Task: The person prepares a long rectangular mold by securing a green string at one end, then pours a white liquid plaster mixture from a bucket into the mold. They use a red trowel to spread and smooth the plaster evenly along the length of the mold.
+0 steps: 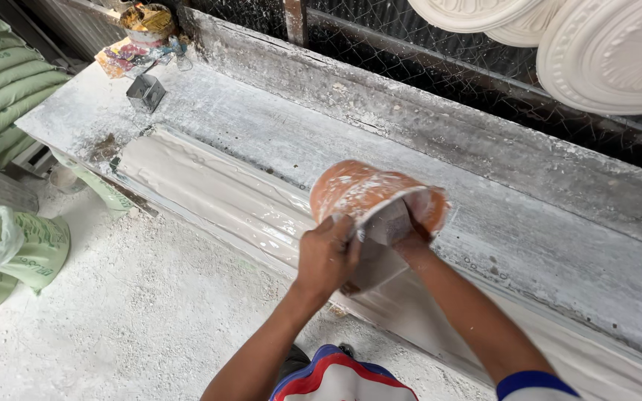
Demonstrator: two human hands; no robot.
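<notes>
Nearest the camera, at six o'clock, a striped red, white and blue garment (334, 375) showed between the two forearms. Above it the left hand (326, 256) was clamped on the near rim of an orange bucket (362, 189), fingers curled over the edge. The right hand (409, 239) reached into the bucket's mouth from the four o'clock side; whether its fingers were closed on anything inside I could not tell, since the rim hid them. The two hands sat close together, just apart, at the bucket's opening.

The bucket was tipped on its side at the centre of view, its mouth turned down toward the person, smeared with white plaster. It hung over a long white moulding (209, 189) filled with wet plaster, which ran from ten o'clock to five o'clock along the near edge of the counter (529, 245).

The plaster-dusted floor (143, 312) lay at seven o'clock, with a green-printed sack (16, 249) at nine o'clock. Farther off, at eleven o'clock, a small metal box (146, 92) stood on the counter, stacked green sacks (1, 82) lay at ten o'clock, and white ceiling medallions (611, 52) hung at one o'clock.
</notes>
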